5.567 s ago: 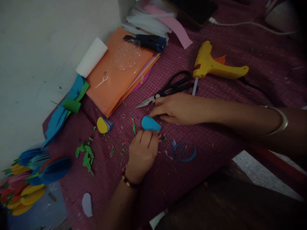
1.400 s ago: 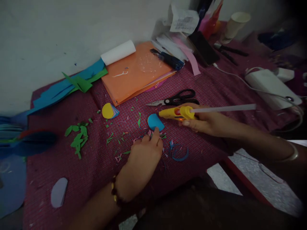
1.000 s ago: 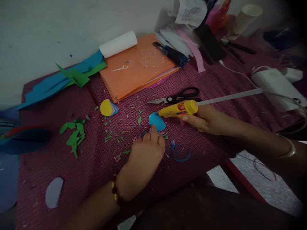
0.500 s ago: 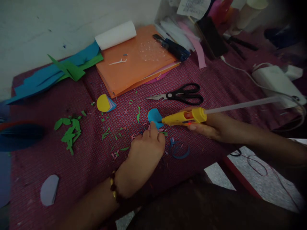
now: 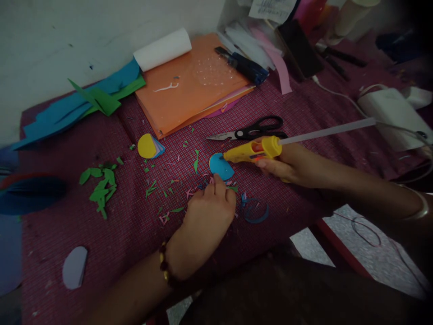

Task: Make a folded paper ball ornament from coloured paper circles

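Observation:
A small blue paper piece [image 5: 222, 168] with one rounded end lies on the checked tablecloth. My left hand [image 5: 210, 208] has its fingers bent and close together, one fingertip at the lower edge of this piece; the thumb is hidden. In my right hand [image 5: 294, 166] is a yellow hot glue gun [image 5: 253, 150], a long clear glue stick [image 5: 328, 131] jutting from its back. The gun's nozzle is at the piece's upper right edge. Black-handled scissors [image 5: 248, 129] rest just beyond the gun.
Green paper leaves [image 5: 99, 185] and a stack of rounded paper pieces [image 5: 148, 146] lie to the left, with scraps between. Behind are an orange folder [image 5: 189, 95], a white roll [image 5: 163, 48] and a dark-blue cutter [image 5: 248, 67]. A white power bank [image 5: 392, 113] with cable stands right.
The glue gun's nozzle has moved from the blue piece's lower right side up to its upper edge. My left fingertips have slid slightly down, uncovering more of the piece.

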Tool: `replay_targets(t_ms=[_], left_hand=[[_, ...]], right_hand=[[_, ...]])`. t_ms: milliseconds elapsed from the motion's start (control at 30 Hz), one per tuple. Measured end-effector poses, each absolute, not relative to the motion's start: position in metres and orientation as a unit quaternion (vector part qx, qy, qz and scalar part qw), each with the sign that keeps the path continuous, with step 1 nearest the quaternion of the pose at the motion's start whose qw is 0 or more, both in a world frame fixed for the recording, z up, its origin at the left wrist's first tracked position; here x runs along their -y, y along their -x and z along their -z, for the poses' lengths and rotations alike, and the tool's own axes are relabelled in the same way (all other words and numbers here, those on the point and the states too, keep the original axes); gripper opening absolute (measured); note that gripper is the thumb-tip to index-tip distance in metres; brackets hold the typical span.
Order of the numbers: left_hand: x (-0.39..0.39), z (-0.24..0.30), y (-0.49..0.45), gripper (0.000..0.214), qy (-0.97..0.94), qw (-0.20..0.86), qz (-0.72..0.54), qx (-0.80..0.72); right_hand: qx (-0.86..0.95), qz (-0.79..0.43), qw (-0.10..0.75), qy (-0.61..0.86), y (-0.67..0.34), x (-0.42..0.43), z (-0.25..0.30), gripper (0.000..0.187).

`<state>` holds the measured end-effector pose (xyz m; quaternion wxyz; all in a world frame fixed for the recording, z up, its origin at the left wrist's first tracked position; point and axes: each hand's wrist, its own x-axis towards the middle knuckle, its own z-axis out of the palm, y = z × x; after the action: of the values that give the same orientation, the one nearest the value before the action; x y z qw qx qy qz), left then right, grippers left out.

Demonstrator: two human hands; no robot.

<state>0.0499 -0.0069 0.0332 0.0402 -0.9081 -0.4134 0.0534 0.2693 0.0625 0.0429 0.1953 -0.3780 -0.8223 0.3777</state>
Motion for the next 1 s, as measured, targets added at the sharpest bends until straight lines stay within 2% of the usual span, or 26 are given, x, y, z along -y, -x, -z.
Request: replay_targets(t_ms=[267, 533, 733, 1000], left_hand=[[0.006, -0.037, -0.052, 0.013, 0.902, 0.025, -0.075, 0.424], [0.008, -0.037, -0.051, 0.012, 0.904, 0.037, -0.066, 0.420], [0.008, -0.037, -0.050, 0.009, 0.905, 0.032, -0.071, 0.417], [0.004, -0.040, -0.049, 0.016, 0.901, 0.006, -0.082, 0.425]], right_hand=[[0.816, -0.432, 0.130, 0.360, -0.276, -0.041, -0.057, 0.029], [0.820, -0.401, 0.212, 0.350, -0.254, -0.061, -0.048, 0.030], [0.820, -0.360, 0.183, 0.407, -0.264, -0.064, -0.042, 0.040], [0.823, -0.373, 0.153, 0.400, -0.288, -0.043, -0.057, 0.037]])
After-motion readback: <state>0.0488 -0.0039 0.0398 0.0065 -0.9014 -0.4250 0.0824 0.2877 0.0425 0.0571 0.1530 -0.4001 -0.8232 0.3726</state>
